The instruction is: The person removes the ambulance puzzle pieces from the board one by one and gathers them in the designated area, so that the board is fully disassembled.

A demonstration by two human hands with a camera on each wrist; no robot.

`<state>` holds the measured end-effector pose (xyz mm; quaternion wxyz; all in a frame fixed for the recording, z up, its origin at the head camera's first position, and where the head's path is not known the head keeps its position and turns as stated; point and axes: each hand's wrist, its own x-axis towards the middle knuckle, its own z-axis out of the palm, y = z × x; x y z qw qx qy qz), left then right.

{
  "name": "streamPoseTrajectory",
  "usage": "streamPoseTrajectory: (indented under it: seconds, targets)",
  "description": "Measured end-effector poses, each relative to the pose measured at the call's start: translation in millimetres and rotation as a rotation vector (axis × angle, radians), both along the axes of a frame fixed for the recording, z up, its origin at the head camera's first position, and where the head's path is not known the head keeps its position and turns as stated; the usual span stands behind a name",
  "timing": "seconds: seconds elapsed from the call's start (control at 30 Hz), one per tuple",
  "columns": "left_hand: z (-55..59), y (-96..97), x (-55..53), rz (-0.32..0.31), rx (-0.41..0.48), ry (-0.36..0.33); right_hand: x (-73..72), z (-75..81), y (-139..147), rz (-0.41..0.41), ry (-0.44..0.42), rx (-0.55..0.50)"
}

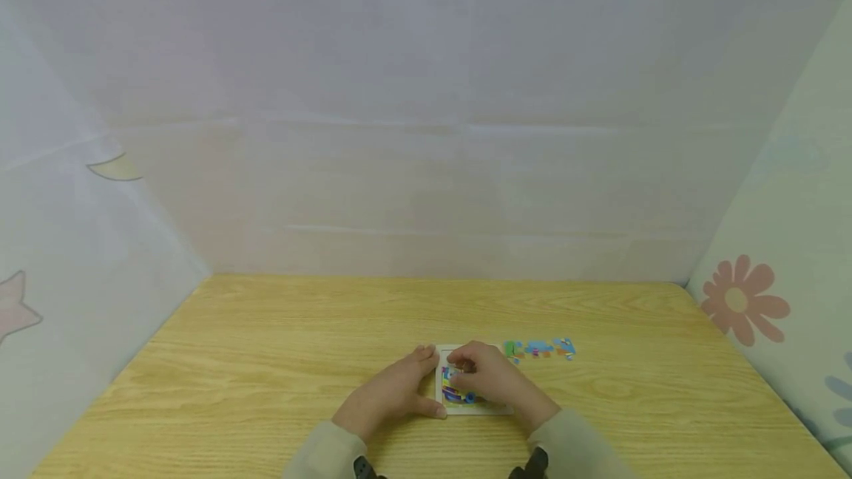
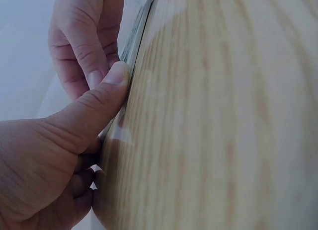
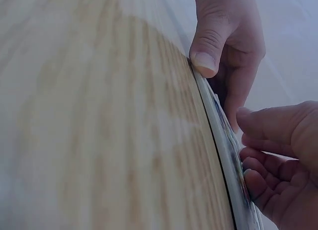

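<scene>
A small jigsaw puzzle board [image 1: 479, 411] with a pale frame lies flat on the wooden table, partly covered by my hands. My left hand [image 1: 399, 386] grips its left side, fingers at the far corner and thumb at the near corner. Inside the frame, a colourful picture [image 1: 449, 392] shows in purple, yellow and blue. My right hand [image 1: 491, 374] is over the board from the right, fingers bent loosely and fingertips at the picture. In the right wrist view its thumb [image 3: 263, 123] stands apart from the other fingers, and no piece shows between them.
Several loose puzzle pieces [image 1: 539, 348], blue, green and orange, lie in a row just right of the board's far corner. The wooden table [image 1: 266, 331] ends at pale cloth walls behind and on both sides.
</scene>
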<state>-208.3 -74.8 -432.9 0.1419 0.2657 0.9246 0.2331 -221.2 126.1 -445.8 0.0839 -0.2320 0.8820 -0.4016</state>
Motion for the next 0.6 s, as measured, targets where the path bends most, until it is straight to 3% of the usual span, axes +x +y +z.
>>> streamPoseTrajectory:
  seconds: [0.6]
  targets:
    - [-1.3, -0.1, -2.7, -0.019, 0.014, 0.02, -3.2, 1.6, -11, -0.022, -0.024, 0.11]
